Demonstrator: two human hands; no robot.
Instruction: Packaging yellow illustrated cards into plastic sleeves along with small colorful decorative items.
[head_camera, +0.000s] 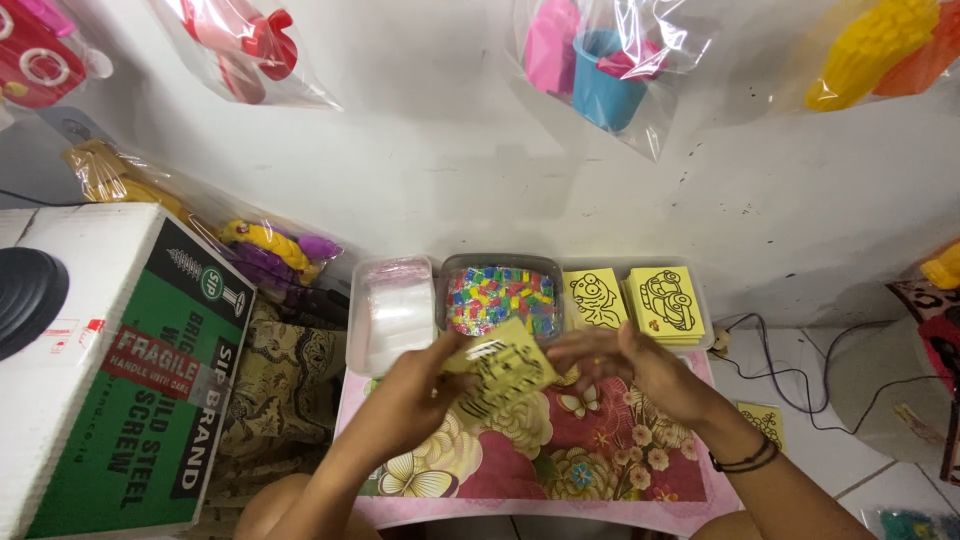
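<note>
Here the left hand (420, 385) is pinching a yellow picture card (503, 372) over the floral tabletop (520, 465), tilting it face-up; the right hand (640, 370) is hovering open beside its right edge. Card stacks (668, 302) and bead tray (500, 298) are sitting far, within reach.

A scuffed white wall (440, 150) hung with toy-filled plastic bags (610, 70) — below it a white tiled floor (800, 400) with trailing black cables (790, 385), and a cardboard box (120, 360) at left.
</note>
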